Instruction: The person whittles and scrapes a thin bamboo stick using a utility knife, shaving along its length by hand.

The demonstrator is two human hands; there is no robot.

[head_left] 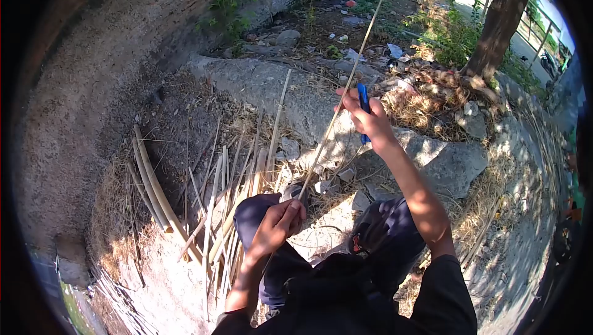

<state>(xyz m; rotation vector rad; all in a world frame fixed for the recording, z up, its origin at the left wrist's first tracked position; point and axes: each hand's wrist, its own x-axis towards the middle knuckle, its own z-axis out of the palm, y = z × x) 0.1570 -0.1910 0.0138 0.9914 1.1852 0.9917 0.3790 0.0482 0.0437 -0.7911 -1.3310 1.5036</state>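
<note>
Currently in hand: one pale strip, long and slender, slanting up and away from the person's lap, single and unbroken along its visible length. Left hand: closed, thumb laid over curled fingers, pinching the strip near its lower end; whether any of it runs on below the fist cannot be told. Right hand: arm stretched forward, fingers loosely extended, holding a blue tool beside the strip; fingertips at or very near the strip, contact uncertain, blade not distinguishable. Stock, to the person's left: a loose heap of pale strips, mostly lengthwise, mixed widths, some reaching beside the left knee; also curved thicker lengths at the heap's outer edge. Progress, as judged: narrow pieces already exist in number, the held one among them; thicker lengths remain at their broader width; work on the held strip appears under way, its surface too fine at this scale to show which parts are finished. Whether the heap is worked or waiting: undetermined. Surroundings: stone slab ahead, rough wall at left, tree trunk at upper right, dry straw near the slab.
</note>
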